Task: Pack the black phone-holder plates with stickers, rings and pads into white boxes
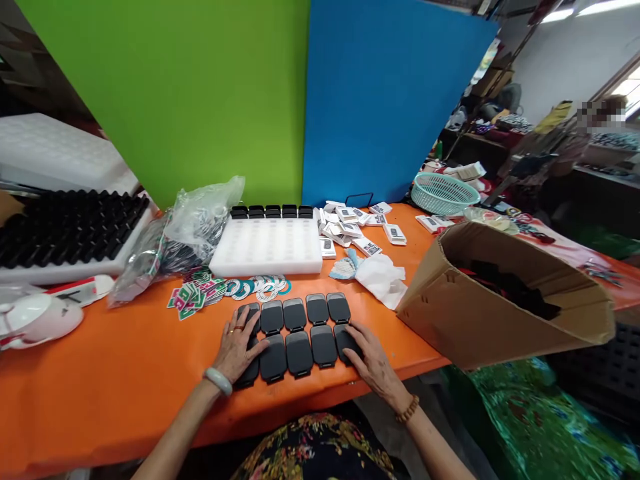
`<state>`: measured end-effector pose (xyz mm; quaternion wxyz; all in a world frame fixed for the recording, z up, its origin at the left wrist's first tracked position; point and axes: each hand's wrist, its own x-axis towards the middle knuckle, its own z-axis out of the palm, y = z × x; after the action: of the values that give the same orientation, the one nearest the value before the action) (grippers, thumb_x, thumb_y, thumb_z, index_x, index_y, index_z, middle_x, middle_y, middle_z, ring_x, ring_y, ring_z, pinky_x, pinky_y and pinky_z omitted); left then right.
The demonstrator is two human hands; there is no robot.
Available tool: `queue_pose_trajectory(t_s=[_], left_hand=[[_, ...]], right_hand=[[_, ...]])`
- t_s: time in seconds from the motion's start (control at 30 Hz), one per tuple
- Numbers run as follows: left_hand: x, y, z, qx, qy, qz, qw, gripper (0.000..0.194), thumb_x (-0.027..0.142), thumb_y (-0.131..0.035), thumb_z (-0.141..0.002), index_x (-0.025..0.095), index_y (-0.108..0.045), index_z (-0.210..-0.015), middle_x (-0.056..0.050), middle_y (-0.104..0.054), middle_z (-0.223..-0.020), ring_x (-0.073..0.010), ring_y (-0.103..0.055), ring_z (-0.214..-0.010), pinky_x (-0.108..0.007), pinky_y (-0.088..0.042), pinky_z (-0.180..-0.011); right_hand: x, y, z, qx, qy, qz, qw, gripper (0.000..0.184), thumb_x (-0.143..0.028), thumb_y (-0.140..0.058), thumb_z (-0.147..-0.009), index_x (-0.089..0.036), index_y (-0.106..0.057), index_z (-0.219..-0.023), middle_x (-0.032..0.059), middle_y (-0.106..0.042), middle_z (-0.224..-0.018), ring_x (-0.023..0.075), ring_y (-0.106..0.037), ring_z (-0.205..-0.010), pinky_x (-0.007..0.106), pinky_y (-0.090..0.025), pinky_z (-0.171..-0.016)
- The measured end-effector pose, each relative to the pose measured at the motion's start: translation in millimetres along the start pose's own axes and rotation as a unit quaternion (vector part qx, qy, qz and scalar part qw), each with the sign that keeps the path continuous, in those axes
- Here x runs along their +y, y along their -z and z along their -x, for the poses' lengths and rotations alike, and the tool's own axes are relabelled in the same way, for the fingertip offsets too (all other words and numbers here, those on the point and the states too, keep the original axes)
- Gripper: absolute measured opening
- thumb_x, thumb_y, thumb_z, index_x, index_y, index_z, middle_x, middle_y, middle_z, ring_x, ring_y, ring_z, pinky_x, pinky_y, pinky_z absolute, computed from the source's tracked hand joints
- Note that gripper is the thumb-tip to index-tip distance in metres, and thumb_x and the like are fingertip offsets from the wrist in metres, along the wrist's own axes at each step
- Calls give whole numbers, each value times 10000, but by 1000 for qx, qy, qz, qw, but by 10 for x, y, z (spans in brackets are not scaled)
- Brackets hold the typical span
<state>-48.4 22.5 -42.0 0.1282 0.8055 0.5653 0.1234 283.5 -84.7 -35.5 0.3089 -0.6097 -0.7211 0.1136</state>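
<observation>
Left hand: the left hand lies flat with fingers spread on the leftmost flat black plastic cases.
Right hand: the right hand rests open on the rightmost case.
Cases: ten in two rows, touching, on the orange table.
Behind: white foam tray.
Right side: brown cardboard box.

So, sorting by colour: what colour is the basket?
Light teal green basket, seen in the head view.
</observation>
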Motion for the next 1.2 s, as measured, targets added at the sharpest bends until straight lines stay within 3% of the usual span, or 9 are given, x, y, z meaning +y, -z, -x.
queue_pose_trajectory(t_s=[0.27,0.47,0.6,0.77,0.83,0.93,1.03,1.1,1.2], left_hand=[[-57,-138,10,26,-15,-33,999,630,531,-447,-855,198,-451,-1389,-134,-336,-1505,-354,-203,-1414,-561,-242,-1105],[-68,-170,-19,36,-13,-32,999,625,524,-457,-842,191,-477,-1371,-139,-348,-1498,-358,-234,-1403,-572,-245,-1099],[-78,-180,-19,40,-11,-18,999,620,520,-453,-840,184,-488,-1360,-138,-349,-1496,-359,-236,-1402,-576,-242,-1101],[-42,-98,-31,48,16,50,997,617,516,-447,-840,181,-483,-1357,-145,-367,-1482,-362,-235,-1402,-583,-219,-1111],[80,-2,-89,81,31,93,992,610,519,-450,-837,165,-504,-1331,-159,-368,-1475,-364,-226,-1404,-585,-202,-1117],[455,165,-271,107,21,205,973,574,527,-510,-805,178,-555,-1258,-151,-402,-1451,-329,-307,-1374,-525,-245,-1124],[993,244,-546,25,56,392,918,526,528,-576,-783,222,-567,-1211,-116,-523,-1348,-287,-478,-1254,-464,-342,-1078],[1370,205,-748,-49,133,539,830,533,538,-652,-731,201,-584,-1138,-142,-572,-1257,-267,-597,-1091,-409,-471,-940],[1876,26,-1028,-147,198,688,683,476,505,-732,-681,179,-593,-999,-117,-649,-1042,-196,-663,-846,-333,-521,-782]], right_hand=[[76,-71,-45,81,-57,-59,993,377,-316,-454,-935,-241,-496,-1302,110,-548,-1287,250,-524,-1202,431,-476,-999],[396,95,-571,271,-163,-26,948,449,-364,-449,-890,-137,-463,-1277,184,-477,-1279,311,-414,-1250,534,-351,-1048],[593,194,-949,276,-246,-66,927,574,-328,-526,-767,-83,-441,-1279,236,-389,-1343,369,-315,-1307,545,-303,-1049],[617,191,-1157,274,-292,-148,905,538,-283,-520,-678,-116,-508,-1190,132,-589,-1009,294,-548,-961,445,-454,-834],[566,167,-1156,276,-299,-179,895,501,-284,-515,-675,-126,-535,-1150,57,-580,-824,233,-553,-770,382,-472,-720],[482,149,-1107,279,-309,-234,879,481,-300,-542,-665,-135,-556,-1117,-28,-483,-654,161,-471,-557,305,-443,-558],[434,171,-1039,283,-313,-295,858,444,-318,-576,-648,-158,-572,-1062,-39,-472,-672,128,-460,-506,270,-438,-491],[421,199,-996,286,-310,-333,843,427,-336,-596,-642,-172,-571,-1036,-30,-490,-719,118,-485,-512,261,-457,-481],[396,228,-944,284,-301,-381,827,431,-355,-622,-642,-187,-561,-1034,-34,-493,-743,102,-499,-513,242,-468,-469]])
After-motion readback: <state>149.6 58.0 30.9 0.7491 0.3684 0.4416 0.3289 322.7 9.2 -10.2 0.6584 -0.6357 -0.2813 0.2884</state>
